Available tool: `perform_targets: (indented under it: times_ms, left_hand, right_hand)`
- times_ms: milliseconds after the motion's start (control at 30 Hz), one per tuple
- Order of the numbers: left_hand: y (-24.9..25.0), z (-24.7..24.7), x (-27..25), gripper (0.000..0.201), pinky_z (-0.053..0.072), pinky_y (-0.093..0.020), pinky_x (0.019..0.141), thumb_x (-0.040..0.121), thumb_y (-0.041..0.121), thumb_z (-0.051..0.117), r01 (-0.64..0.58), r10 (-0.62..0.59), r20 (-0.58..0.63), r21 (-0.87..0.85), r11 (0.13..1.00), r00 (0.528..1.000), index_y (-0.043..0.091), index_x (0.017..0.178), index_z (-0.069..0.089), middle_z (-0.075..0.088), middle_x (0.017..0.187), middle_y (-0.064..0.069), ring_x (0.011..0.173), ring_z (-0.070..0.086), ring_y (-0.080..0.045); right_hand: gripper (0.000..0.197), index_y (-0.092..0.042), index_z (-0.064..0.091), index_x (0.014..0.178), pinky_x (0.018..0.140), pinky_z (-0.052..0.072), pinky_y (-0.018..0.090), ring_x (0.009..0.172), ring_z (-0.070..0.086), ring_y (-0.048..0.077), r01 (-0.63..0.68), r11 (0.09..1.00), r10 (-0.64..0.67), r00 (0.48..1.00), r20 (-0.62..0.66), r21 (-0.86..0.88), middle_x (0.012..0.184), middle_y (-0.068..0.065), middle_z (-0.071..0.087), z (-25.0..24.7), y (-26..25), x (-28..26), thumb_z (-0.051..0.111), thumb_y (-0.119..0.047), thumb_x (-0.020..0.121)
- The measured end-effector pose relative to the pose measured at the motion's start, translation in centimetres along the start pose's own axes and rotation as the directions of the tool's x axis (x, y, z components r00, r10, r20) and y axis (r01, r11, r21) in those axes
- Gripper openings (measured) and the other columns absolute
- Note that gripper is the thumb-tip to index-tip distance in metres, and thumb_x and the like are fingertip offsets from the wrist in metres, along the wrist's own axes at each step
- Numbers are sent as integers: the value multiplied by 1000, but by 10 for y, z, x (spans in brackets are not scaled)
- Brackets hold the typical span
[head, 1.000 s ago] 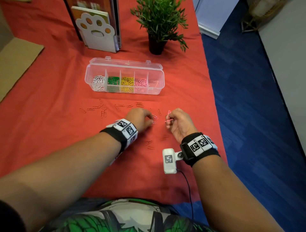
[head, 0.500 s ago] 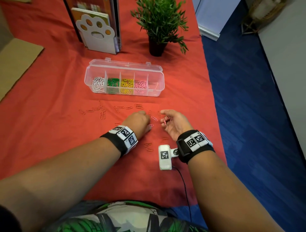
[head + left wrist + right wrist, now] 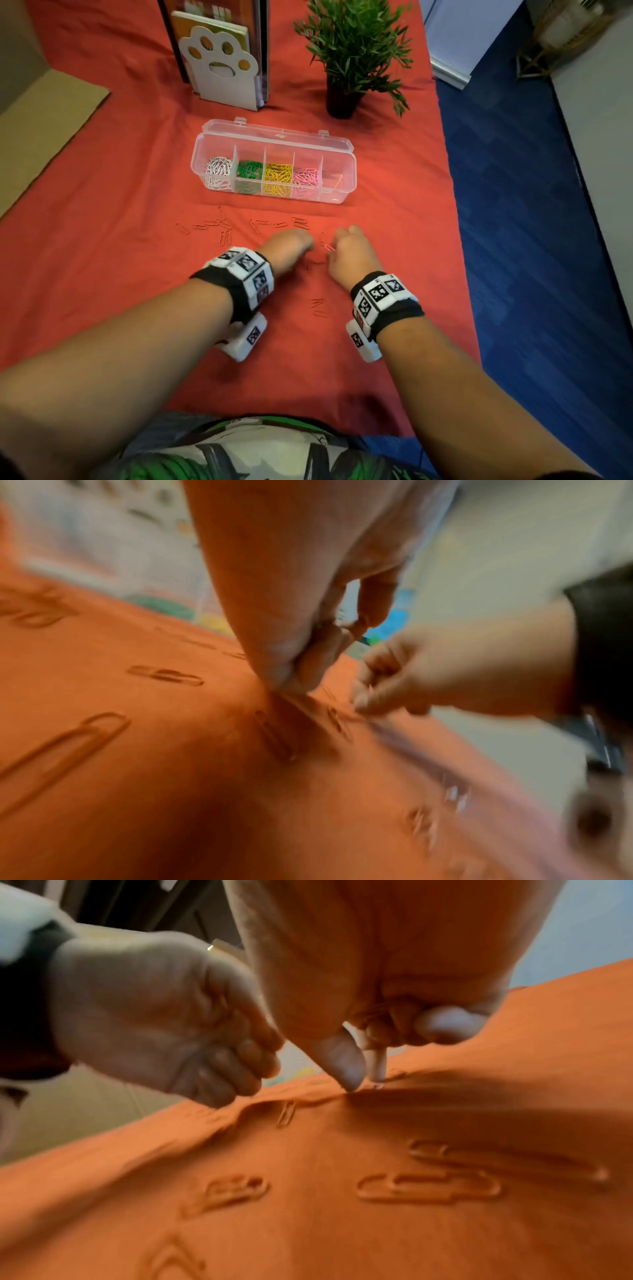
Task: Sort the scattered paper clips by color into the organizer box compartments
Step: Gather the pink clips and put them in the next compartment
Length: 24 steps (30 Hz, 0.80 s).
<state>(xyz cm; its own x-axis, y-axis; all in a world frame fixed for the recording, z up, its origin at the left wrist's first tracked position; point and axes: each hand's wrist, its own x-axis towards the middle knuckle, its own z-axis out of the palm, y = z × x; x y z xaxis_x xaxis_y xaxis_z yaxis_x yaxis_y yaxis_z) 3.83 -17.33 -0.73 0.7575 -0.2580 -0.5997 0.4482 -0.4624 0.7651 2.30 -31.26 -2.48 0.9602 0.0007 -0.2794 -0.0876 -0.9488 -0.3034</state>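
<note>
both hands are lying lower and closer together than a moment ago, knuckles up over the scattered red paper clips (image 3: 260, 224) on the red cloth (image 3: 102, 212) covering the bench. right hand (image 3: 351, 255) is curling its fingers (image 3: 341, 1058) down, thumb and forefinger pinching at a clip (image 3: 377, 1085) on the cloth. left hand (image 3: 286, 248) is bunching its fingers (image 3: 318, 653) onto the cloth; whether they are holding a clip cannot be told. beyond them the organizer box (image 3: 342, 192) is sitting open, with white, green, yellow and pink clips in separate compartments.
</note>
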Motion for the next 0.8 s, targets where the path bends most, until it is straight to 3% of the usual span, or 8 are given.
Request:
perform_targets:
  times_ms: [100,167,333,433,600,667,733,800]
  left_hand:
    - [8,-22,-13,6,23,-13,40,63,14,37,205,-94,216,-575,792,972,14,58,41,36,53,-2,37,28,-10]
    - [13,-33,-17,11,26,-13,41,62,18,37,219,-59,261,-646,731,964,11,59,45,41,53,-3,39,32,-11]
    - [39,-45,-7,26,44,-17,40,86,11,34,174,-132,113,-659,732,985,5,82,59,57,67,-6,50,52,-12]
    - [62,-51,3,25,49,-21,53,89,11,33,78,-95,8,-640,764,995,3,98,55,56,77,-6,62,53,-14]
    - [92,-56,17,9,44,-29,82,85,8,39,-26,-50,-83,-721,693,995,15,83,45,37,73,1,68,41,-12]
    - [93,-56,22,12,31,-39,110,84,7,42,-61,-72,-163,-687,724,984,10,90,51,50,87,0,104,52,-19]
    - [91,-56,23,30,20,-39,117,81,7,45,-74,-74,-199,-648,758,977,3,110,53,52,128,-10,137,33,-29]
    - [85,-58,23,34,24,-35,113,75,8,47,-110,-49,-227,-634,765,973,5,109,51,54,120,-8,121,49,-24]
  right_hand:
    - [24,-3,50,108,84,47,43,101,53,36,57,983,-58,998,-2,-174,113,16,48,3,-6,0,42,-4,85]
    - [24,-2,50,108,83,47,44,100,53,36,54,979,-54,999,6,-195,113,17,48,3,-7,0,38,-4,86]
    - [22,-2,50,106,83,49,46,95,53,36,61,986,-54,997,51,-158,110,17,47,4,0,-1,40,-5,86]
    - [18,-4,51,104,79,50,43,95,54,34,59,982,-59,998,5,-181,109,15,48,4,0,-3,49,-9,87]
    - [21,-4,49,106,73,46,42,96,54,35,75,974,-83,996,-29,-214,111,16,48,-1,-7,-4,41,-5,87]
    - [22,-4,48,108,73,46,42,97,54,36,68,973,-78,996,-39,-220,112,16,48,-4,-9,-2,38,-5,88]
    - [24,-4,48,109,74,46,42,98,54,35,65,968,-74,997,-28,-242,113,16,48,-3,-9,1,35,-4,89]
    - [26,-2,49,111,75,47,42,99,54,36,74,960,-79,997,-7,-271,114,16,48,-2,-11,2,33,-3,90]
